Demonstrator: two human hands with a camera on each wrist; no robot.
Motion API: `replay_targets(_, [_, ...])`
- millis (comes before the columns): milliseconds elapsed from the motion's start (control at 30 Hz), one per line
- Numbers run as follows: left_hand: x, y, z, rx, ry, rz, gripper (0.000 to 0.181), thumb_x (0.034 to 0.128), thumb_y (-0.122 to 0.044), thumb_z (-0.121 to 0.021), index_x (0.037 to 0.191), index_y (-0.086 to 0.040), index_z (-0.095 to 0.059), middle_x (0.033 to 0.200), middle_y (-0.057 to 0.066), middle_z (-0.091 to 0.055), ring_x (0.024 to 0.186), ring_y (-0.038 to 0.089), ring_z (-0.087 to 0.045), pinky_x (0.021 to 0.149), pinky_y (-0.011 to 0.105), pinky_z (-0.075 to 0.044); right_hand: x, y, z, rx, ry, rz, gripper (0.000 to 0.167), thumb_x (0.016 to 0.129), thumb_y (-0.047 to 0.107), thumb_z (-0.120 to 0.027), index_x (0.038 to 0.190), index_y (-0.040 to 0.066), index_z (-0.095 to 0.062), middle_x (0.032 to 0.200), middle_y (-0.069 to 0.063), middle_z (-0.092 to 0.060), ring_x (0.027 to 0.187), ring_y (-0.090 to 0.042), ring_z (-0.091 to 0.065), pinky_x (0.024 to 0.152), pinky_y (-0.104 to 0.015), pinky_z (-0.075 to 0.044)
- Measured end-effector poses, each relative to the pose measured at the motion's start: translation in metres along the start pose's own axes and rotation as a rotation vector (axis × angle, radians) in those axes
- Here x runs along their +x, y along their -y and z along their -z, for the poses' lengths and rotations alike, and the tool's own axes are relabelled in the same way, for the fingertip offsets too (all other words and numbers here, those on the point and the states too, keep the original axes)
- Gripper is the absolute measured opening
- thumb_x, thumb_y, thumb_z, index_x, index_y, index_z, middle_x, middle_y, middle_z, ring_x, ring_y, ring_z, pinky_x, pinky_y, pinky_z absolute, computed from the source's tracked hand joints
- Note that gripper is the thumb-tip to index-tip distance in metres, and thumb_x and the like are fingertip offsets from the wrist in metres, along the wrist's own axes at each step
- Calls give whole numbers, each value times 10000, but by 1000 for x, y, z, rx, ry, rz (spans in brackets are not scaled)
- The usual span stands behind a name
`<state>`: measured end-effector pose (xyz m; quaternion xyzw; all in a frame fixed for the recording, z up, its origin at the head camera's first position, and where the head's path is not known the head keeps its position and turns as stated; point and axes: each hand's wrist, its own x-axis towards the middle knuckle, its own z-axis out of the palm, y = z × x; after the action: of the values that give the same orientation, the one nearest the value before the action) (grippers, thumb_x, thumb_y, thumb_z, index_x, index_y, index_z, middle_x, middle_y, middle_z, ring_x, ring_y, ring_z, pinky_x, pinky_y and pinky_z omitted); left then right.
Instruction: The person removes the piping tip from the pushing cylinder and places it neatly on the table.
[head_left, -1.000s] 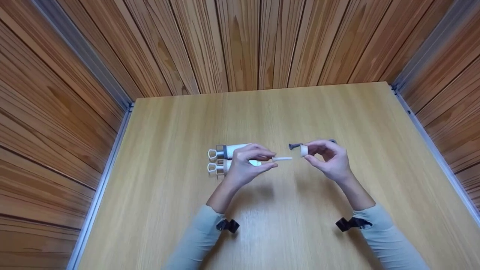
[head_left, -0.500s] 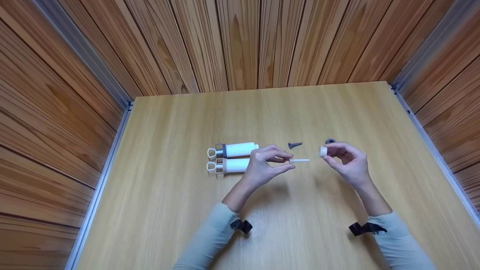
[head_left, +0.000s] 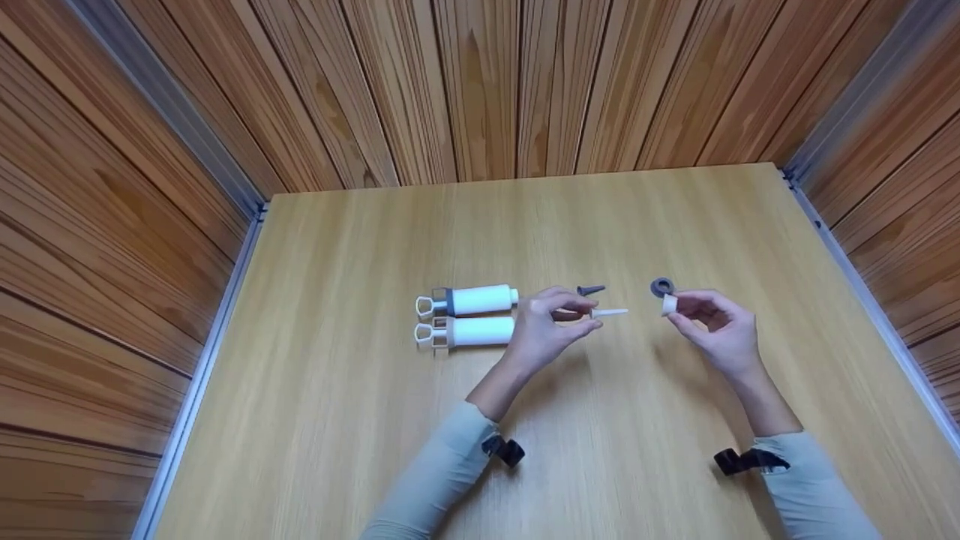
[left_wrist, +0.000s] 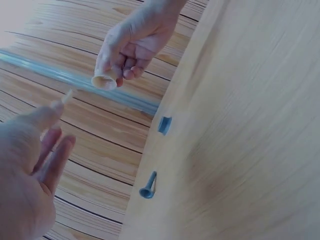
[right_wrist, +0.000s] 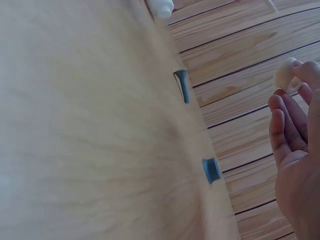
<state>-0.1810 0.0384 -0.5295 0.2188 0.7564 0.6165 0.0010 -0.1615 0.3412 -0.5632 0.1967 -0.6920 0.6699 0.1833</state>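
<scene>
My left hand (head_left: 541, 334) pinches a slim white nozzle (head_left: 613, 311) between thumb and fingers, its narrow end pointing right. Across a gap, my right hand (head_left: 724, 334) holds a short white ring-shaped cap (head_left: 670, 304) by its side. In the left wrist view the wide opening of the white cap (left_wrist: 104, 82) shows, apart from the nozzle tip (left_wrist: 67, 96). Behind the hands, a dark grey nozzle (head_left: 592, 289) and a dark grey ring-shaped cap (head_left: 655, 288) lie on the table.
Two white syringe-like tubes with loop handles lie side by side left of my left hand: one with a dark collar (head_left: 480, 299), one with a pale collar (head_left: 478, 331). Wood-plank walls (head_left: 480, 90) border the table (head_left: 337, 420) at back and sides.
Both hands have moved to the right with the white nozzle and the white cap, and the gap between these parts has widened. The tubes and the dark grey cap now show more fully.
</scene>
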Motion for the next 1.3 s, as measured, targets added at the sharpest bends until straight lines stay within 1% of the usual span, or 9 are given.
replay_targets(133, [3,2,-7,13,-8,70,255,948,-76,-905,1199,-65,-862,1187,119,-826,1101,165,-828,961,193,-658,-4,-2,6,-39,-50,-69,323,886,-302,-707,1204,-269,-665,1073,42,-831,964,-59,-772,862,-130,-622])
replay_targets(367, [8,6,-21,71,-5,146,246,947,-63,-902,1189,-69,-859,1197,107,-839,1109,226,-828,944,164,-646,-5,-5,11,-210,-121,-223,320,904,-236,-770,1218,-210,-715,999,112,-806,903,-25,-744,816,-119,-614])
replay_targets(500, [9,10,-26,128,-32,187,242,942,-72,-911,1179,-78,-864,1168,86,-853,1113,246,-827,949,173,-648,-5,-8,14,-286,-92,-282,317,935,-162,-802,1244,-164,-731,995,160,-778,898,-6,-732,810,-114,-609])
replay_targets(600, [9,14,-29,197,-50,217,240,935,-91,-922,1169,-85,-871,1137,62,-869,1080,208,-829,936,181,-651,-5,-10,15,-310,-62,-316,326,942,-131,-816,1256,-153,-731,990,174,-765,887,5,-725,794,-110,-604])
replay_targets(733, [9,20,-32,271,-53,253,228,925,-105,-935,1146,-85,-879,1090,43,-881,993,156,-813,865,175,-629,-7,-14,18,-316,-43,-356,343,928,-130,-832,1254,-163,-729,960,189,-761,850,22,-720,768,-108,-599])
replay_targets(867, [9,26,-35,336,-44,286,205,923,-105,-938,1121,-100,-885,1047,27,-879,910,108,-781,794,168,-594,-10,-17,22,-390,-4,-384,336,935,-90,-848,1254,-130,-749,952,209,-741,838,47,-698,759,-94,-586])
replay_targets(1100, [11,30,-34,396,-27,326,181,925,-107,-936,1099,-112,-886,1002,14,-865,844,64,-723,776,188,-582,-9,-21,26,-522,65,-406,316,961,-33,-847,1262,-81,-765,996,38,-759,836,75,-656,753,-80,-560])
replay_targets(1200, [12,35,-33,404,-22,306,180,907,-104,-950,1075,-115,-885,984,13,-869,843,67,-752,779,195,-600,-9,-22,25,-551,61,-424,312,960,-13,-857,1252,-78,-768,991,-26,-754,816,76,-636,733,-77,-543])
replay_targets(1300, [13,47,-35,414,-31,285,179,877,-107,-971,1032,-136,-886,945,-13,-866,819,47,-753,761,194,-592,-9,-22,25,-585,61,-453,330,961,28,-873,1254,-78,-766,1000,-104,-760,798,86,-614,715,-73,-526])
